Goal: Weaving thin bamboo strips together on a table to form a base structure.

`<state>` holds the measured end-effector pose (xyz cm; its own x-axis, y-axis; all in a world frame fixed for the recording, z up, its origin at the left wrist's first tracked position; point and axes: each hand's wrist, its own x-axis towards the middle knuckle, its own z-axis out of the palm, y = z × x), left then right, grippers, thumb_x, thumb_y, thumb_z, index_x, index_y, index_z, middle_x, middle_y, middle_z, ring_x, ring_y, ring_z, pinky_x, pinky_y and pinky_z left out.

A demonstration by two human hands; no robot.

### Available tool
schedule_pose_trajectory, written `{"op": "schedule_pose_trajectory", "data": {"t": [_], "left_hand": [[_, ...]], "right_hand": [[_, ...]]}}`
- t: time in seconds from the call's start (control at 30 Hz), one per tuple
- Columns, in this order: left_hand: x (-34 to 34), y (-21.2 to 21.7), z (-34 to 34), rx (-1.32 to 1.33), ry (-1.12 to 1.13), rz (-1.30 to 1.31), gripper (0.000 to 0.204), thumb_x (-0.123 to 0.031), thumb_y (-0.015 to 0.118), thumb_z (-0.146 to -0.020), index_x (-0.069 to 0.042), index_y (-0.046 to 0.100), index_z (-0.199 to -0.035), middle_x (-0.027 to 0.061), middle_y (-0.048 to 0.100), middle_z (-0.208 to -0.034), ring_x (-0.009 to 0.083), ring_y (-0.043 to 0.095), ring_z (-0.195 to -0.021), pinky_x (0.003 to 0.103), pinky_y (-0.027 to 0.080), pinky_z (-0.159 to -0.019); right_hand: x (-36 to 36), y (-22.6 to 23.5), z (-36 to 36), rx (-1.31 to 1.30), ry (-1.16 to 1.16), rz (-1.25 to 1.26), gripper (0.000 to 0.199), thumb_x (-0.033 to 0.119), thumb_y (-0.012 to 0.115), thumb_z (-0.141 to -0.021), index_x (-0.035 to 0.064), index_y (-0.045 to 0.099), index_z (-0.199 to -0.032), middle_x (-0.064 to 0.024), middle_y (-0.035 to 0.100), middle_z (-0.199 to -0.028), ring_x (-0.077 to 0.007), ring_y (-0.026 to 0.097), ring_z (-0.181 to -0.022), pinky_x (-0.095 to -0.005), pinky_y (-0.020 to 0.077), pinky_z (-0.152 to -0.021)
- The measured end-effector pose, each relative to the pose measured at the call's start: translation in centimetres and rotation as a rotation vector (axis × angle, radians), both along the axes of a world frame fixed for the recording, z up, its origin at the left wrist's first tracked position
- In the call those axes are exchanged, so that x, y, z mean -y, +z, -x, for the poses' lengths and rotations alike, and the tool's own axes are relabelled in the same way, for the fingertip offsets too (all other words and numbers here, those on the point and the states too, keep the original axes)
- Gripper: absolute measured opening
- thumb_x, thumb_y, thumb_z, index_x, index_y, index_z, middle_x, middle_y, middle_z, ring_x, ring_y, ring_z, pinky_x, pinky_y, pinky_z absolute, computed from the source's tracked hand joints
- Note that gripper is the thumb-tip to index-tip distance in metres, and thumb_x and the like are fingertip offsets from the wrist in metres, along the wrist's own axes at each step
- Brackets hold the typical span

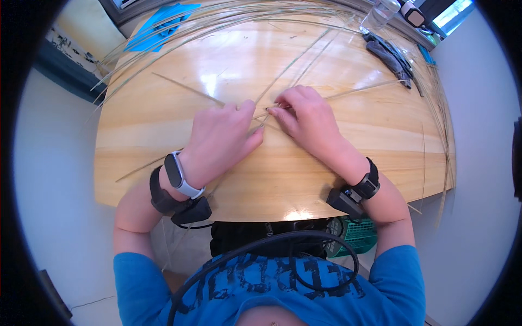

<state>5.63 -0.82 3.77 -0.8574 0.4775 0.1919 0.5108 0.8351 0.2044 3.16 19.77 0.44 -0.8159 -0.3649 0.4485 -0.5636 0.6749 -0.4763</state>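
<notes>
Several thin, pale bamboo-like strips (359,91) cross each other in the middle of the wooden table (304,168), their ends spreading out in different directions. My left hand (224,130) lies over the crossing from the left, its fingers curled and closed on the strips. From the right, my right hand (310,117) pinches the strips between thumb and fingertips close to where they meet. The fingertips of both hands are a short gap apart. Part of the crossing is hidden under the fingers.
Long loose strips (217,22) arc along the table's far side, over a blue cloth (157,32); others hang past the right edge. At the far right are a clear bottle (379,16) and a dark folded item (389,57). Below the table sits a green basket (356,239).
</notes>
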Motion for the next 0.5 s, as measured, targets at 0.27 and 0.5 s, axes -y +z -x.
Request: {"op": "schedule_pose_trajectory", "data": {"t": [0.27, 0.5], "left_hand": [[-0.08, -0.31, 0.11, -0.014, -0.016, -0.024, 0.032, -0.035, 0.068, -0.086, -0.006, 0.057, -0.094, 0.0136, 0.064, -0.076, 0.0337, 0.065, -0.068, 0.043, 0.05, -0.057], [-0.2, -0.57, 0.29, -0.008, -0.014, -0.026, 0.033, -0.036, 0.068, -0.086, -0.006, 0.057, -0.092, 0.0132, 0.064, -0.076, 0.0334, 0.065, -0.067, 0.043, 0.05, -0.056]], "right_hand": [[-0.35, 0.11, 0.41, 0.051, -0.027, 0.055, 0.024, 0.02, 0.075, -0.082, 0.0028, 0.059, -0.081, -0.0142, 0.06, -0.08, -0.0342, 0.06, -0.08, -0.0428, 0.0493, -0.069], [-0.55, 0.41, 0.48, 0.093, -0.035, 0.07, 0.024, 0.02, 0.075, -0.082, 0.0022, 0.059, -0.083, -0.0142, 0.06, -0.078, -0.0343, 0.06, -0.075, -0.0426, 0.0492, -0.067]]}}
